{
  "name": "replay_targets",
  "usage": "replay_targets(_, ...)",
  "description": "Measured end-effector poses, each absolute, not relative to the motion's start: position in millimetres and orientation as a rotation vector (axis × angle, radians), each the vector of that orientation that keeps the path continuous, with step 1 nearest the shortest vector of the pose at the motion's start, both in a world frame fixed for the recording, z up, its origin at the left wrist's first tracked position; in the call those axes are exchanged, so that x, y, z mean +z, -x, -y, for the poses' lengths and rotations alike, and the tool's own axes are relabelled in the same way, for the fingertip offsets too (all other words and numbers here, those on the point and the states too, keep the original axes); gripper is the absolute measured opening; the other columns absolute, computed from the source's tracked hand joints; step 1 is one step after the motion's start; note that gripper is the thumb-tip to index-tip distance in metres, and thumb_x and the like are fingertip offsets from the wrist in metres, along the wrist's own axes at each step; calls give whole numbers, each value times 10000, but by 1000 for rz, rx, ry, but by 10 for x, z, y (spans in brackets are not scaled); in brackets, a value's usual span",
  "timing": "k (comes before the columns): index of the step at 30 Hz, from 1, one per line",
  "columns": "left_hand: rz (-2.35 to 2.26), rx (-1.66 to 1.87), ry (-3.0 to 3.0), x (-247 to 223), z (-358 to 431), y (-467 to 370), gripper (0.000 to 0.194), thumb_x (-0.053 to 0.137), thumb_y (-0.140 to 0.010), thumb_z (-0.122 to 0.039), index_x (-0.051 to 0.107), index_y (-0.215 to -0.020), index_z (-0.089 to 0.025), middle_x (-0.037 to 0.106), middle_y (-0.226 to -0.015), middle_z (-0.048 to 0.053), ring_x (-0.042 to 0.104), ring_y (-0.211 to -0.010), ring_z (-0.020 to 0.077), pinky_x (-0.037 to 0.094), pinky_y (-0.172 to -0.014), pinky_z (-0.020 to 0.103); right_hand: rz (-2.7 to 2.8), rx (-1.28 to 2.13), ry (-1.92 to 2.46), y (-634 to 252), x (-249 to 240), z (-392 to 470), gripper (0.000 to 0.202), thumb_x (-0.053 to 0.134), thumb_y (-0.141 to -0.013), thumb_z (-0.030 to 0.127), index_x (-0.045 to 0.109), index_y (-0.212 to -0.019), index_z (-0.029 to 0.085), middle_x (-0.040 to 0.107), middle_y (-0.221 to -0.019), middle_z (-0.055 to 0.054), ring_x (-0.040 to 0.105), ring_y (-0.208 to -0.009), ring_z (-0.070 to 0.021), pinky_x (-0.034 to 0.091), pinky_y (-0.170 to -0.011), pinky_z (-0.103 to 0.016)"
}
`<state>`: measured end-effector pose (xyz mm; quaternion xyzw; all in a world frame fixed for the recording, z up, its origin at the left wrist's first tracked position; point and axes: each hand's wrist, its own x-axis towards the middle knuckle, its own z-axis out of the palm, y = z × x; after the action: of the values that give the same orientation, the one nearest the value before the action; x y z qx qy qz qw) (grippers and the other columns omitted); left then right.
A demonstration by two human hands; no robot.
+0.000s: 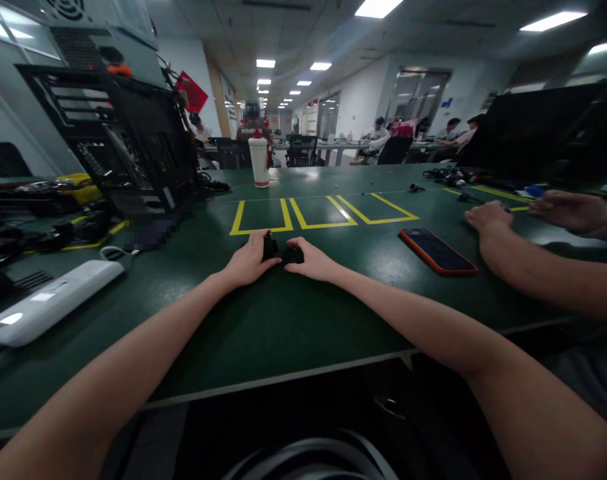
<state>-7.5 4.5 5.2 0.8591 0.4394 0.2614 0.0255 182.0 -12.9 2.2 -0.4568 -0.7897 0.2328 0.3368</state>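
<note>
Phone (pixel 437 251) between right hand (pixel 313 259) and co-worker's hand (pixel 489 217)

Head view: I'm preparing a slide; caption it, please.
Left hand and right hand each hold a black item at a green table marked with yellow tape.

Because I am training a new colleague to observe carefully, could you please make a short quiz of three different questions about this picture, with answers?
1. Complete: the cap of the white bottle is ____.
2. Which thing lies on the table between the person's right hand and the co-worker's nearer hand?
A) power strip
B) phone
C) bottle
3. True or false: the person's left hand holds nothing.

Key: 1. red; 2. B; 3. false, it holds a small black thing.
</note>
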Motion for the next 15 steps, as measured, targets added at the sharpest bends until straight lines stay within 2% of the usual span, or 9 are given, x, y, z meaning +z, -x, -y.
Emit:
replay_targets(5, -1467, 597, -2421, 104, -183, 285, 694, 468, -705, -553, 261, -1218, -135, 400, -1216, 164, 452, -1079, 295, 389, -873, 417, 2106, 528, 1254, -1890, -3, 73, 431, 578, -699, 261, 441, -1093, 154, 536, -1111, -88, 499, -1047, -191, 386, -898, -389)
replay_targets(15, -1358, 481, -2358, 180, 45, 854, 645, 487, -717, -470, 256, -1234, -163, 409, -1218, 113, 450, -1080, 241, 360, -922, 377, 2117, 448, 1390, -2560, 7, 33, 409, 538, -735, 291, 437, -1113, 170, 519, -1157, -97, 487, -1085, -197, 369, -940, -409)
